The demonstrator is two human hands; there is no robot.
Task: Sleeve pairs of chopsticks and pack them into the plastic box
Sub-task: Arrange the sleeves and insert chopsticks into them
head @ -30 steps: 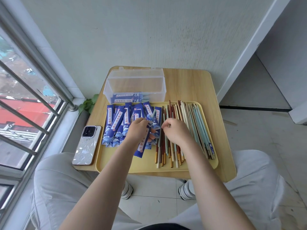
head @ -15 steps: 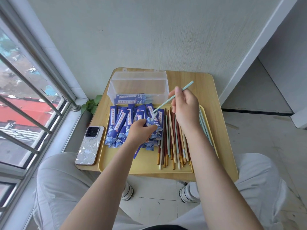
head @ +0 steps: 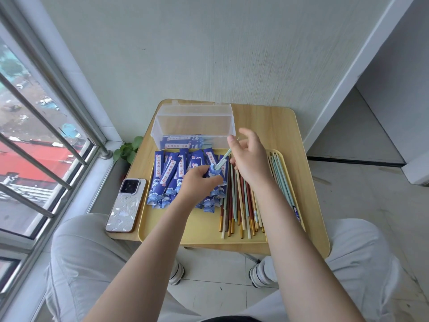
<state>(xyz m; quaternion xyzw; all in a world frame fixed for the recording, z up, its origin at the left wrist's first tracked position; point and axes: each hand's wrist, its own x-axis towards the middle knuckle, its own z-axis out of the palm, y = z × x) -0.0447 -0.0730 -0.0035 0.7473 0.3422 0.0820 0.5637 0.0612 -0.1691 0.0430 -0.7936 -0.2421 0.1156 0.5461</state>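
I note the pale-green chopstick pair [head: 222, 158] has dropped from its raised angle into the blue sleeve [head: 214, 173] my left hand [head: 199, 180] grips over the yellow tray [head: 185, 228]. My right hand [head: 249, 159] pinches the top, other fingers spread. Insertion is under way; the plastic box [head: 192, 122] waits behind.

The plastic box [head: 192, 126] stands open-topped at the counter's [head: 278, 126] far edge, so entry from above is free, with bare counter to its right. The tray [head: 185, 231] is crowded with blue sleeves [head: 167, 177] and loose chopsticks [head: 239, 205]; only its near-left strip lies bare. A phone [head: 124, 203] takes the counter's left edge.
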